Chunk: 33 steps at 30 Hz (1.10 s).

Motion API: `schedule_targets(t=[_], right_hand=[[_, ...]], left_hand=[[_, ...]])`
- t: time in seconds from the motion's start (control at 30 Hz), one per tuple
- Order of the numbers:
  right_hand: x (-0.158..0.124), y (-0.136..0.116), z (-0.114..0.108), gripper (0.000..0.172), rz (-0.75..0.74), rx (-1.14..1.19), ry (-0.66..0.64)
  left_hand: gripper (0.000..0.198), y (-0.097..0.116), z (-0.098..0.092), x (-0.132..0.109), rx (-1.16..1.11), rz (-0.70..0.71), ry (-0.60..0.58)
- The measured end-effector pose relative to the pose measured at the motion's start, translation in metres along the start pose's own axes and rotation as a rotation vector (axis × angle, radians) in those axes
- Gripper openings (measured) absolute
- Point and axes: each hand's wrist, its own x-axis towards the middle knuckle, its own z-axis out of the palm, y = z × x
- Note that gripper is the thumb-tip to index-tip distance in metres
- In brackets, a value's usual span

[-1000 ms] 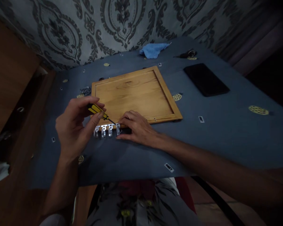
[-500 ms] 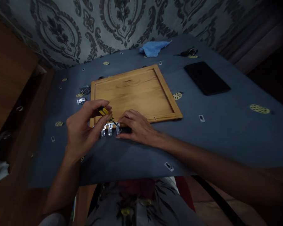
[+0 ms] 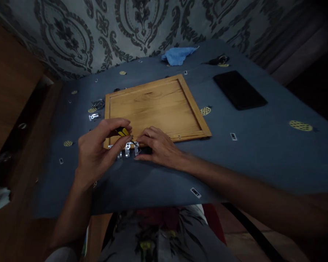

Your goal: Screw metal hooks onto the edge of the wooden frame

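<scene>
My left hand [image 3: 100,149] pinches a yellow-and-black screwdriver [image 3: 123,131] between thumb and fingers. Its shaft slants down to the right, the tip at a silver metal hook strip [image 3: 128,149] along the near edge of a framed wooden panel [image 3: 153,109]. Several curved hooks of the strip hang over that edge; my left thumb covers part of it. My right hand [image 3: 161,147] rests at the strip's right end, thumb below and fingers above, closed around the last hook and the panel's edge. What exactly its fingertips press on is partly hidden.
Left of the panel lie another silver metal hook piece [image 3: 94,116] and a tangle of metal rings [image 3: 98,104]. A blue cloth [image 3: 179,55], a black-handled tool [image 3: 218,59] and a black flat case [image 3: 239,90] lie farther back on the blue tablecloth [image 3: 262,153].
My left hand and the screwdriver handle have shifted slightly right and down, with the handle turned a little. My right hand and the panel stay in place.
</scene>
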Motion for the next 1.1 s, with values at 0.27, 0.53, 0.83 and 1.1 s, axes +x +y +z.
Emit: schedule_targets(t=[0.27,0.53,0.83,1.1], right_hand=[[-0.001,0.000,0.001,0.054,-0.019,-0.023,0.009],[0.000,-0.001,0.000,0.055,-0.013,-0.023,0.002],[0.002,-0.004,-0.003,0.055,0.024,0.003,-0.030],[0.002,-0.003,-0.002,0.059,0.014,-0.009,-0.014]], left_hand=[[0.032,-0.002,-0.005,0.000,-0.022,0.099,-0.071],[0.031,-0.004,0.000,0.004,0.123,0.163,0.000],[0.036,-0.004,0.008,-0.003,0.199,0.108,0.117],[0.030,-0.006,0.004,-0.003,0.061,0.000,0.066]])
